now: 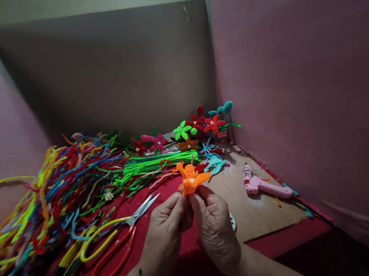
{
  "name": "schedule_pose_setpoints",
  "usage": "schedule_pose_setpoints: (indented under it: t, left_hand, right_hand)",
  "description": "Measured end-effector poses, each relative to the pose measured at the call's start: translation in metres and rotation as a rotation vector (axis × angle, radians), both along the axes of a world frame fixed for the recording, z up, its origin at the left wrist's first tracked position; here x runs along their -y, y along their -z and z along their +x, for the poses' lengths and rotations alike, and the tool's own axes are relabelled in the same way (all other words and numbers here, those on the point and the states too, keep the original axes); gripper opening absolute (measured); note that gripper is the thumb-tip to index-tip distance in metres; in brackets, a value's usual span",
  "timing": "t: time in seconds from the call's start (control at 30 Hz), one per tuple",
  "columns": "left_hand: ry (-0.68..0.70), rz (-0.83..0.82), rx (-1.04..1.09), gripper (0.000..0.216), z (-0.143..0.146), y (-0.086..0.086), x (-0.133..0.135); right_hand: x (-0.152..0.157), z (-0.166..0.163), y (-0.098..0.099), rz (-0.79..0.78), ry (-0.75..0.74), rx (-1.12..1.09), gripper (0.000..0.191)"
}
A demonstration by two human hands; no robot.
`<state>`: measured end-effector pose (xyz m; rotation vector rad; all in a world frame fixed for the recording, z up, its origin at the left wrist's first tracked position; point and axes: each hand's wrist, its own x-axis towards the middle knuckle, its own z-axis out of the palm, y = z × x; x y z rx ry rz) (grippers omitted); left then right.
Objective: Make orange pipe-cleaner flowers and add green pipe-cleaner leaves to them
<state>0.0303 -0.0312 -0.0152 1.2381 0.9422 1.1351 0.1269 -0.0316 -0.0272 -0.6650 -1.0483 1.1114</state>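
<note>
An orange pipe-cleaner flower (191, 178) with a pale beaded centre is held up between both hands, in the middle of the view. My left hand (168, 219) pinches it from below on the left, fingers curled in. From the right, my right hand (213, 224) grips its base and a petal between thumb and fingers. The flower's underside and any stem are hidden by the hands. Scissors (134, 218) with one yellow and one red handle lie beside my left hand, blades slightly apart.
A tangled heap of coloured pipe cleaners (57, 186) fills the left, with green ones (158, 164) bundled behind the hands. Finished pipe-cleaner flowers (181, 130) stand at the back. A pink glue gun (261, 185) lies on cardboard (261, 220) at right. Yellow-handled pliers (73, 251) sit by the scissors.
</note>
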Motion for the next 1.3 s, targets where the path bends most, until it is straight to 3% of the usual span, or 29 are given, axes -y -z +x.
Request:
schedule_pose_setpoints:
  t: [0.2, 0.4, 0.7, 0.93, 1.13, 1.3]
  left_hand:
    - [0.061, -0.073, 0.164, 0.033, 0.003, 0.0, -0.001]
    - [0.035, -0.021, 0.076, 0.033, 0.001, 0.0, 0.001]
    - [-0.137, 0.079, -0.022, 0.031, 0.007, -0.004, 0.004]
    - [-0.253, 0.153, 0.203, 0.024, -0.017, -0.026, -0.018]
    - [-0.193, 0.173, 0.388, 0.021, -0.024, -0.029, -0.048]
    - [-0.199, 0.084, 0.398, 0.02, -0.027, -0.02, -0.055]
  right_hand:
    - [0.002, -0.001, -0.004, -0.027, 0.024, 0.05, 0.029]
    - [0.0, 0.0, 0.0, 0.011, 0.093, 0.057, 0.024]
    - [0.006, -0.003, 0.003, -0.082, -0.059, -0.163, 0.023]
    - [-0.006, 0.045, -0.009, -0.194, 0.118, 0.141, 0.02]
    - [-0.037, 0.071, -0.029, 0.05, 0.312, 0.216, 0.032]
    - [-0.059, 0.065, -0.026, 0.031, 0.225, 0.482, 0.039]
